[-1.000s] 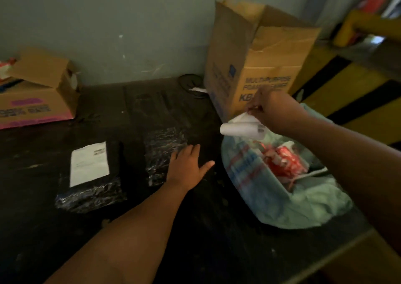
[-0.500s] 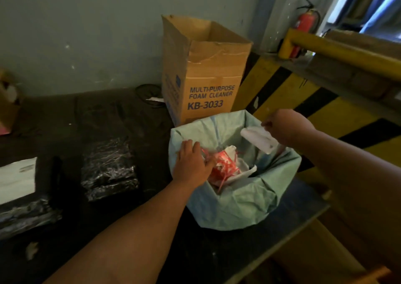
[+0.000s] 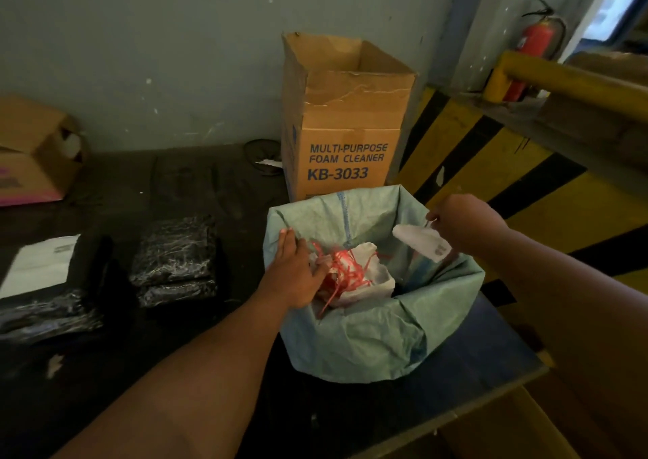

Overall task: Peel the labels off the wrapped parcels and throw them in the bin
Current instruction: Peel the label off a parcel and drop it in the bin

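A pale green bin bag (image 3: 371,339) stands open on the dark table, with white paper and red string inside. My left hand (image 3: 294,276) grips the bag's near-left rim and holds it open. My right hand (image 3: 463,223) is over the bag's right side, pinching a curled white peeled label (image 3: 420,243) that hangs above the opening. A black wrapped parcel (image 3: 175,258) without a label lies left of the bag. Further left another black parcel (image 3: 49,311) carries a white label (image 3: 38,265).
A tall open cardboard box (image 3: 347,125) marked foam cleaner stands behind the bag against the wall. A smaller carton (image 3: 31,157) sits at the far left. The table's front-right edge (image 3: 456,413) runs close below the bag. Yellow-black striped barriers and a fire extinguisher (image 3: 533,44) are to the right.
My left hand left the table beside the parcel and took hold of the bag's rim. My right hand carried the peeled label over the bag's opening. The view swung right.
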Available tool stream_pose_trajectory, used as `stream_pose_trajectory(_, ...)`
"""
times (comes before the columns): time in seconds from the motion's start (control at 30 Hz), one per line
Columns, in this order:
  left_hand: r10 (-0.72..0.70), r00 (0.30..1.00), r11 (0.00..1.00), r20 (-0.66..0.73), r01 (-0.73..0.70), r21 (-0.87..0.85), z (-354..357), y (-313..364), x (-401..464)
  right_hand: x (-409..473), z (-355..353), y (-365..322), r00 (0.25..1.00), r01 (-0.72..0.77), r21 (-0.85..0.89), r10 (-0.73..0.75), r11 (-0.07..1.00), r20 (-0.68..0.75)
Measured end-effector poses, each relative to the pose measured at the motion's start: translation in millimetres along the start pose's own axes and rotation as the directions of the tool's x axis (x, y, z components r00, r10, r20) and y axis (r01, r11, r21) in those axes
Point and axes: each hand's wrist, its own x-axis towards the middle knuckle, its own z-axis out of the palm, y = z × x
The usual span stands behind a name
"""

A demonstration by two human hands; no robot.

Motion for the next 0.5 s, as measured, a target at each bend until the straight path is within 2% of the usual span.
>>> stream_pose_trajectory(0.23,0.010,1.000,1.000,-0.006,-0.010,-0.010,-4,-1,-4,9,5,3,0.999,0.025,0.048,-0.024,0.999,-0.024)
stream_pose_trajectory(0.33,-0.089,0.995,0.996,-0.034,0.089,0.009,-20,-27,-13,21,-5,-44,0.982,0.186,0.095,-0.180,0.978,-0.064)
stream_pose_trajectory(0.4,-0.106,0.994,0.994,-0.001,0.106,0.034,-26,-40,-13,25,-10,-72,0.964,0.264,0.159,-0.254,0.951,-0.079)
stream_pose_trajectory(0.5,-0.007,0.999,0.997,0.034,0.005,0.081,-24,-20,-9,23,-7,-82,0.959,0.284,0.234,-0.273,0.930,-0.079)
